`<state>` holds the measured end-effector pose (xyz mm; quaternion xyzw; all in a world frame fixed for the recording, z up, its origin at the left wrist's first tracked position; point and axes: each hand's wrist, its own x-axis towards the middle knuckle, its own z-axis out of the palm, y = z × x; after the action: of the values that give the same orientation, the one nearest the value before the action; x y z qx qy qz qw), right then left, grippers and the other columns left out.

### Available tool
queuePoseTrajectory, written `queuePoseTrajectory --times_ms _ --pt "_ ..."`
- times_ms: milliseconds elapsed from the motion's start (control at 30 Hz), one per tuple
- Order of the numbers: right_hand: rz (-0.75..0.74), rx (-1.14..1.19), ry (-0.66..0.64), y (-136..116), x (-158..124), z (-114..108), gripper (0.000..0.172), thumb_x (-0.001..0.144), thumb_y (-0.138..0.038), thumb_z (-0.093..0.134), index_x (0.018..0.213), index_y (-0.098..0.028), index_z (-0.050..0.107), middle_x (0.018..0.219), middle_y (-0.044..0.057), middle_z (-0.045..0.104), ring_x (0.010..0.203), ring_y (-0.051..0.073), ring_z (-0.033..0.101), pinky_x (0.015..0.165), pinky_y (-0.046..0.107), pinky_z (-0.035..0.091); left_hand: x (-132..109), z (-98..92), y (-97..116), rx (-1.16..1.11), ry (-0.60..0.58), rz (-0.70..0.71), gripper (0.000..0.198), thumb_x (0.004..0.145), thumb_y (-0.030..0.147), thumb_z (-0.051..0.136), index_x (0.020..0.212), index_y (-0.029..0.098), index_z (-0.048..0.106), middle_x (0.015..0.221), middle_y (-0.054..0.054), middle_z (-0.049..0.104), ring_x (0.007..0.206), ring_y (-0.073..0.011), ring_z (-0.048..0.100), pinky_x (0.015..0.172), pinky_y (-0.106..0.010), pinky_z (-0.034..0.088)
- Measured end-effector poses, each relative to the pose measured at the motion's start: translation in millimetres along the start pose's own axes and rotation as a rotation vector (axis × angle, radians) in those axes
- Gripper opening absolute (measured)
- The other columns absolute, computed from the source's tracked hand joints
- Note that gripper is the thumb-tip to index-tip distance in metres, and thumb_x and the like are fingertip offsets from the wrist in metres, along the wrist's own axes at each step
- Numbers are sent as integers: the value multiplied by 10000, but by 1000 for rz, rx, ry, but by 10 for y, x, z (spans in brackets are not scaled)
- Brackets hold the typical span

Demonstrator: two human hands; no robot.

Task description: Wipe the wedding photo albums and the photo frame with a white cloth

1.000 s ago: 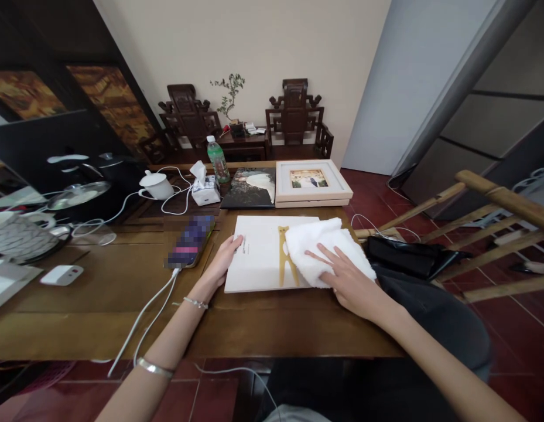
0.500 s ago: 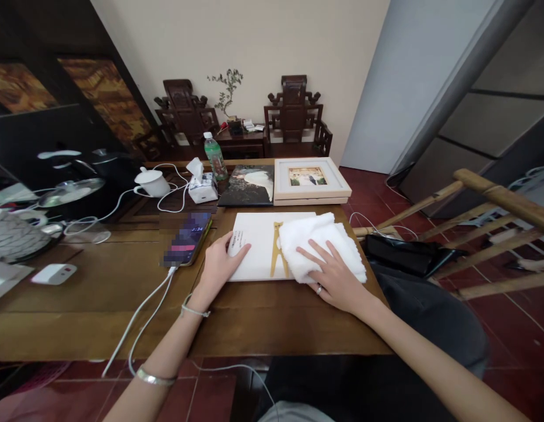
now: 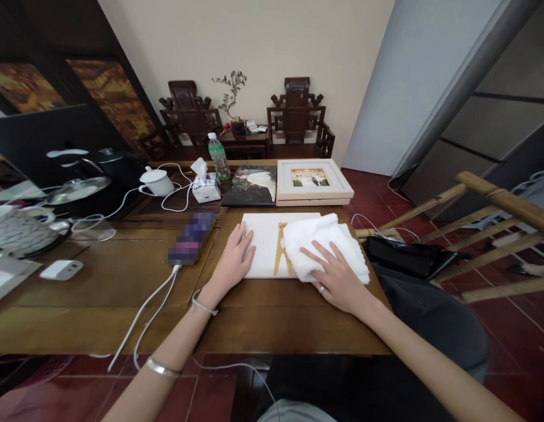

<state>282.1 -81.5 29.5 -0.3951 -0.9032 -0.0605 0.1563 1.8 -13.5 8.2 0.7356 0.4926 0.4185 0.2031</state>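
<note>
White cloth and white board sit at the middle of the head view. Your left hand (image 3: 234,262) lies palm down on the left part of the flat white board (image 3: 266,237), fingers stretched out and slightly spread, gripping nothing. A thin bracelet sits at that wrist and a bangle further up the forearm. Your right hand (image 3: 336,276) rests flat on the folded white towel (image 3: 328,240), fingers extended across it rather than curled round it, with a ring on one finger. The towel covers the right part of the board, just beside a yellow clothes-peg figure printed on it. The board lies flat on the brown wooden table (image 3: 263,316), near its front edge.

To the left of the board, close to your left hand, lies a phone (image 3: 191,237) with a white cable (image 3: 144,316) running off the table's front. Behind the board a pale picture frame (image 3: 313,181) lies on the table, touching a dark photo print (image 3: 252,186) on its left. Further left stand a tissue box (image 3: 205,189), a green bottle (image 3: 219,157) and a white teapot (image 3: 156,181). A black bag (image 3: 407,258) lies off the table's right edge, near the towel.
</note>
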Motion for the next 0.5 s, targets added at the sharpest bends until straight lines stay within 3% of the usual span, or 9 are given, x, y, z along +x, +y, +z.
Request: queuePoseTrajectory --times_ms 100,267,500 --pt "2 4 7 -116 -75 -46 199 813 -91 497 858 -186 666 1456 79 405 1369 364 263 1062 660 246 17 28 -45 -34 -119 3 387 841 258 537 1207 150 599 1428 -148 441 1392 -285 283 1147 -452 170" --pt "16 34 -1 -257 -172 -110 198 819 -92 496 857 -193 663 1459 80 401 1373 362 256 1063 667 235 39 33 -61 -47 -115 -16 421 849 284 533 1243 145 579 1422 -150 450 1388 -268 297 1152 -436 154" --pt "75 36 -83 155 275 -59 234 893 -163 440 1013 -182 640 1440 99 431 1369 333 280 1059 638 244 85 49 -101 162 -191 42 506 906 331 415 1324 56 489 1447 -188 398 1392 -267 286 1146 -455 194"
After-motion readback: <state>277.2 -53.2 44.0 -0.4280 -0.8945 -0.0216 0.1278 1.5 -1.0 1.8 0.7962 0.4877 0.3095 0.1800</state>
